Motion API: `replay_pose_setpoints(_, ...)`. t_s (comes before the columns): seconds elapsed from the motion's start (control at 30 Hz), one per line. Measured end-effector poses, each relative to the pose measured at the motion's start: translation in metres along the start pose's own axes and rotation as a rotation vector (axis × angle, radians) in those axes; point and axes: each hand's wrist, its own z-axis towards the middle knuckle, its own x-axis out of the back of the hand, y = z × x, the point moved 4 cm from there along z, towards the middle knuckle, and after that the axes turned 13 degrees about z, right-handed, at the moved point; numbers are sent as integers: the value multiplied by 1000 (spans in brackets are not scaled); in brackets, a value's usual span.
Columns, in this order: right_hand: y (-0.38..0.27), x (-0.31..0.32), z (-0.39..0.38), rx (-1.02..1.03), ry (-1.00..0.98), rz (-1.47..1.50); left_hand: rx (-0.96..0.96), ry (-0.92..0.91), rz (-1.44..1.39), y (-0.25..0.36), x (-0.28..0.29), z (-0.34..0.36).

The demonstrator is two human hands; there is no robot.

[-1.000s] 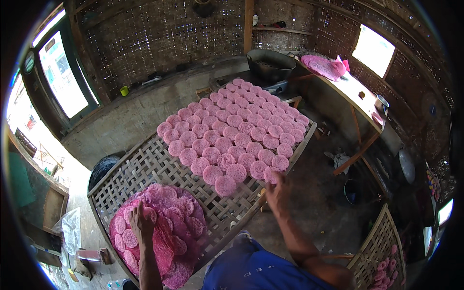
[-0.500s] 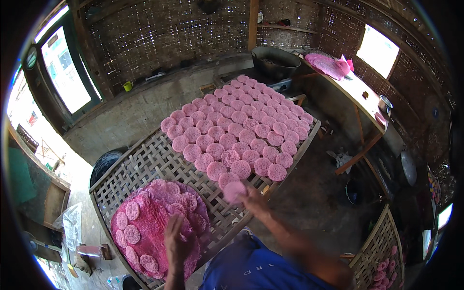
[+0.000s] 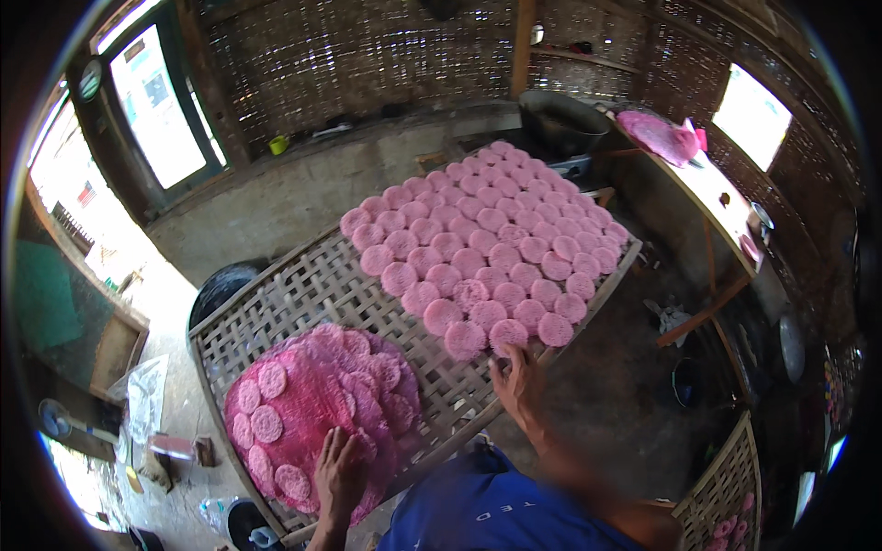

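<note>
Rows of pink, lacy round crackers (image 3: 464, 264) cover the far part of a woven bamboo rack (image 3: 312, 280). At the near edge of these rows, my right hand (image 3: 520, 390) has its fingertips on one pink cracker (image 3: 508, 336), which lies flat beside its neighbours. My left hand (image 3: 341, 473) rests with fingers stretched out on a darker pink, cloth-like heap (image 3: 317, 395) on the rack's near left. Several loose crackers (image 3: 266, 424) lie along that heap's left side, and more overlap on its right.
A large dark pan (image 3: 563, 124) stands behind the rack. On the right, a wooden bench (image 3: 726, 207) holds another pink bundle (image 3: 657, 136) and a metal pot (image 3: 760, 219). Left of the rack is a dark tub (image 3: 225, 292). Another woven rack (image 3: 721, 477) stands at lower right.
My right hand has carried a cracker forward and right to the near row, where it now lies on the rack. My left hand stays on the pink heap. The whole view has shifted slightly.
</note>
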Motion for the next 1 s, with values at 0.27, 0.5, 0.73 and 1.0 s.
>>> replay_pose_setpoints(0.27,-72,-58,-44,-78,-390,464,400,227,99,-81,6,-30)
replay_pose_setpoints(0.5,-101,-81,-41,-36,-478,502,569,95,175,-89,1,-101)
replay_pose_setpoints(0.73,-152,-103,-69,59,-790,666,523,254,171,-85,44,-78)
replay_pose_setpoints(1.0,-159,-127,-106,-909,-1279,1309,314,49,-338,34,53,-33)
